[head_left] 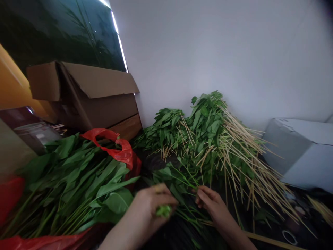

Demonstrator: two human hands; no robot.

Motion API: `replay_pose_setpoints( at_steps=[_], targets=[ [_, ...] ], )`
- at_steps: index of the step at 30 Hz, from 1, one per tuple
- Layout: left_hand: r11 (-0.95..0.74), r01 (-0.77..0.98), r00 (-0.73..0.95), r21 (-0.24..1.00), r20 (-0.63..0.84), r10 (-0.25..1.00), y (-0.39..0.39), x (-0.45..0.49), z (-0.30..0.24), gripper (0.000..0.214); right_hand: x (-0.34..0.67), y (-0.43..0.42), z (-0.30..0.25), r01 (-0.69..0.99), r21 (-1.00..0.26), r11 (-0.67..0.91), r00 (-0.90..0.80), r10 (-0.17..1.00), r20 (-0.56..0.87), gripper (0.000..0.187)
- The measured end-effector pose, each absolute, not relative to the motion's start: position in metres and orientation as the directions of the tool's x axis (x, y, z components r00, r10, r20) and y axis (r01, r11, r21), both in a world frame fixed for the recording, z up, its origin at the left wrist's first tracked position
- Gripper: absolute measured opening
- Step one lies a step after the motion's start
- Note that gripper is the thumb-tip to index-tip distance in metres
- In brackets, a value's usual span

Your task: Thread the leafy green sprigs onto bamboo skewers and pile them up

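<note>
Nearest us, the left hand [153,206] is clamping its fingers round a folded leaf wad [163,210], low centre over the dark surface [171,236]. The right hand [212,203] is curling onto loose stems [187,212]; pinching or not, I cannot tell. A skewer [270,240] is lying under that wrist, long axis running low-right, tip hidden. Slacken the grip and the wad could be springing open; that tip could be pricking fingers. Skewered leaves [229,149] are lying heaped behind.

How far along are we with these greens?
Done: a big heap of skewered greens lies against the wall. In hand: left hand pinches a folded leaf bundle; right hand touches loose stems. Left: the red bag holds plenty of loose leaves.
</note>
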State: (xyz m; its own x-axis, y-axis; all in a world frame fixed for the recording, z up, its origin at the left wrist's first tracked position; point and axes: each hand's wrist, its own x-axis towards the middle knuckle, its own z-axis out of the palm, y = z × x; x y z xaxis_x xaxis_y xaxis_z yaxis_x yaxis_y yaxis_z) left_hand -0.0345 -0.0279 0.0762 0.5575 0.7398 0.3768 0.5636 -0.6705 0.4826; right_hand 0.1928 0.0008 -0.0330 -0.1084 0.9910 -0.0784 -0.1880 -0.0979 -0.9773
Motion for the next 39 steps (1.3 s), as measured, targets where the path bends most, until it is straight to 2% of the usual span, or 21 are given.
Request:
replay_pose_setpoints(
  at_steps=[2,4,7,12,15,18,20,26,29,31,33,35,37,39],
  targets=[
    [-0.735,0.551,0.693,0.395,0.274,0.667,-0.042,-0.021,0.050,0.014,0.192,-0.001,-0.032,-0.189,-0.978,-0.088,-0.091,0.993,-0.072,0.044],
    [-0.780,0.555,0.759,0.289,0.207,0.617,-0.048,-0.009,0.020,0.011,0.191,-0.002,-0.030,-0.187,-0.980,-0.075,-0.077,0.995,-0.061,0.043],
    [-0.803,0.540,0.784,0.253,0.198,0.589,-0.044,-0.003,-0.001,0.018,0.193,-0.001,-0.028,-0.183,-0.981,-0.066,-0.068,0.996,-0.055,0.046],
    [-0.726,0.608,0.611,0.320,0.396,0.686,-0.022,-0.013,0.027,0.031,0.194,0.000,-0.022,-0.103,-0.994,-0.040,-0.071,0.997,-0.033,0.049],
    [-0.704,0.686,0.572,0.185,0.462,0.678,-0.003,-0.014,0.041,0.032,0.193,-0.002,-0.020,-0.032,-0.999,-0.005,-0.112,0.994,-0.002,0.047],
    [-0.712,0.702,0.645,0.002,0.422,0.637,0.012,-0.011,0.041,0.027,0.192,-0.004,-0.020,0.041,-0.998,0.039,-0.136,0.990,0.033,0.041],
    [-0.729,0.681,0.701,-0.071,0.352,0.620,0.018,-0.011,0.039,0.023,0.192,-0.005,-0.019,0.111,-0.989,0.103,-0.153,0.985,0.085,0.035],
    [-0.775,0.622,0.778,-0.114,0.203,0.595,0.018,-0.017,0.049,0.012,0.190,-0.009,-0.015,0.252,-0.946,0.205,-0.196,0.968,0.158,0.027],
    [-0.788,0.610,0.784,-0.083,0.209,0.585,0.017,-0.018,0.052,0.004,0.188,-0.010,-0.015,0.287,-0.933,0.219,-0.196,0.966,0.167,0.026],
    [-0.763,0.646,0.734,-0.011,0.283,0.617,0.017,-0.018,0.050,0.004,0.187,-0.011,-0.014,0.293,-0.927,0.233,-0.198,0.964,0.180,0.027],
    [-0.704,0.694,0.609,0.153,0.396,0.687,0.017,-0.015,0.045,0.004,0.185,-0.012,-0.012,0.281,-0.927,0.247,-0.188,0.962,0.200,0.028],
    [-0.617,0.694,0.428,0.371,0.477,0.768,0.016,-0.010,0.039,0.012,0.183,-0.012,-0.008,0.262,-0.931,0.255,-0.166,0.962,0.217,0.029],
    [-0.533,0.642,0.266,0.551,0.492,0.829,0.015,-0.002,0.033,0.016,0.181,-0.013,-0.006,0.245,-0.936,0.253,-0.148,0.964,0.222,0.029],
    [-0.470,0.580,0.154,0.665,0.477,0.865,0.015,0.007,0.028,0.016,0.179,-0.013,-0.004,0.231,-0.941,0.248,-0.138,0.966,0.221,0.030]
  ],
)
